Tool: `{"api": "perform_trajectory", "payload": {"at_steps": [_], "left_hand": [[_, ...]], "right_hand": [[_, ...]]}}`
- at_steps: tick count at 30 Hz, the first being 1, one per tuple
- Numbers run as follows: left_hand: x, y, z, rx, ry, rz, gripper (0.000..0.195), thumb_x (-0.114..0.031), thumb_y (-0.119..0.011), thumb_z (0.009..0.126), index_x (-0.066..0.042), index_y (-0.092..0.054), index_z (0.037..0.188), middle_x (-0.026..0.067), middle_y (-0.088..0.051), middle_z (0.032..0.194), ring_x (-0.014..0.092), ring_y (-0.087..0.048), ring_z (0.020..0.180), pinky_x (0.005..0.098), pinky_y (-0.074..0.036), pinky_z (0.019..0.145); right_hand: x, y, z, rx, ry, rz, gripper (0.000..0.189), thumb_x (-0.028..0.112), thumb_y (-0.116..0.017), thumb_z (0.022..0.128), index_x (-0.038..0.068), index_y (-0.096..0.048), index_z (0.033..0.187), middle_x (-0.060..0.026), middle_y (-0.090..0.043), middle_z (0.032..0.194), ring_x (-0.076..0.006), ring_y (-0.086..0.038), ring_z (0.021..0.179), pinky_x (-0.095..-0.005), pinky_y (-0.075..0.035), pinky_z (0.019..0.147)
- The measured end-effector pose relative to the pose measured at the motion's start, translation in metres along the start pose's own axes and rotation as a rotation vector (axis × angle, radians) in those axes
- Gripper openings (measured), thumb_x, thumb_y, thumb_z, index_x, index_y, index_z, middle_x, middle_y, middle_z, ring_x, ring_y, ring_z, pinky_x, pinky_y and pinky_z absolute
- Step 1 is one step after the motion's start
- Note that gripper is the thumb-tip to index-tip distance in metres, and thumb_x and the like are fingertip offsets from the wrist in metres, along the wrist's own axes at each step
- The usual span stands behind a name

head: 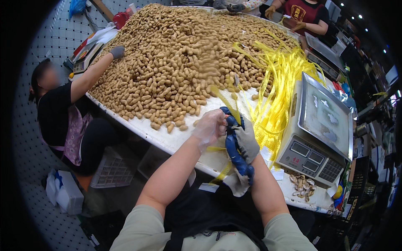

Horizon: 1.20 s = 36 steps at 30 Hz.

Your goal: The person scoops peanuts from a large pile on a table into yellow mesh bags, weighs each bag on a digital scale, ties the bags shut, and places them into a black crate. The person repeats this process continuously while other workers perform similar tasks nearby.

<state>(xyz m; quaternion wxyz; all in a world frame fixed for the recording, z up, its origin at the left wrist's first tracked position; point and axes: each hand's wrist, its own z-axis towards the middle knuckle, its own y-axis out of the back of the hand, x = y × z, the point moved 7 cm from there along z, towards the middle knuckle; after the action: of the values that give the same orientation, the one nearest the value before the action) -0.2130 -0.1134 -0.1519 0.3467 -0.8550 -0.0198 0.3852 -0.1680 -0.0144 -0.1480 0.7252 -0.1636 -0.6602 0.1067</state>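
Observation:
My left hand (209,128), in a clear plastic glove, has its fingers curled tightly against the other hand; what lies between its fingertips is hidden. A pale fabric glove with blue rubber coating covers my right hand (248,141), closed around a yellow mesh net strip (230,105). Blurred, the strip's upper end rises over the table, while yellow mesh also shows below the glove near a white paper tag (209,187). Both hands meet above the near edge of the white table (180,138). Beyond them spreads a large heap of unshelled peanuts (163,72).
A bundle of yellow mesh nets (274,109) lies right of my hands, beside a digital scale (314,157) with a steel pan. Broken peanut shells (303,187) sit near the front edge. A seated co-worker (58,116) reaches into the heap from the left; other people work at the far side.

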Motion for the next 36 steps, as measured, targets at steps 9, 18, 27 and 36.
{"api": "perform_trajectory", "payload": {"at_steps": [9,18,27,36], "left_hand": [[-0.001,-0.013,-0.006,-0.021,-0.121,0.109,0.01,-0.008,-0.052,0.081,-0.007,-0.054,0.071,0.004,-0.05,0.065,0.011,-0.043,0.05,0.0249,-0.03,0.043],[-0.027,-0.021,-0.016,-0.012,-0.566,0.466,0.015,-0.017,-0.06,0.093,-0.002,-0.058,0.096,0.0007,-0.053,0.071,0.006,-0.046,0.059,0.0213,-0.037,0.052],[-0.037,-0.034,-0.02,-0.118,-0.882,1.014,0.014,-0.014,-0.069,0.086,-0.002,-0.069,0.094,-0.0008,-0.063,0.073,0.006,-0.052,0.061,0.0233,-0.043,0.055],[-0.013,-0.164,-0.138,0.618,-0.225,0.342,0.016,-0.013,-0.064,0.092,0.001,-0.071,0.093,0.0036,-0.066,0.077,0.007,-0.053,0.06,0.0213,-0.041,0.053]], "right_hand": [[0.018,-0.014,-0.006,-0.052,-0.146,0.391,0.037,0.027,-0.058,0.096,0.002,-0.059,0.122,-0.0024,-0.064,0.092,-0.0082,-0.059,0.075,-0.0189,-0.047,0.064],[0.007,-0.005,-0.006,-0.073,-0.258,0.471,0.027,0.028,-0.055,0.099,0.008,-0.058,0.116,0.0085,-0.049,0.073,-0.0019,-0.042,0.058,-0.0164,-0.031,0.047],[-0.009,0.004,-0.001,-0.125,-0.145,0.502,0.026,0.026,-0.055,0.098,0.009,-0.059,0.116,0.0071,-0.054,0.081,-0.0028,-0.049,0.065,-0.0174,-0.04,0.052],[0.0,0.015,-0.026,-0.026,-0.126,0.621,0.027,0.02,-0.054,0.095,0.006,-0.059,0.118,0.0036,-0.058,0.084,-0.0046,-0.053,0.067,-0.0184,-0.043,0.053]]}}
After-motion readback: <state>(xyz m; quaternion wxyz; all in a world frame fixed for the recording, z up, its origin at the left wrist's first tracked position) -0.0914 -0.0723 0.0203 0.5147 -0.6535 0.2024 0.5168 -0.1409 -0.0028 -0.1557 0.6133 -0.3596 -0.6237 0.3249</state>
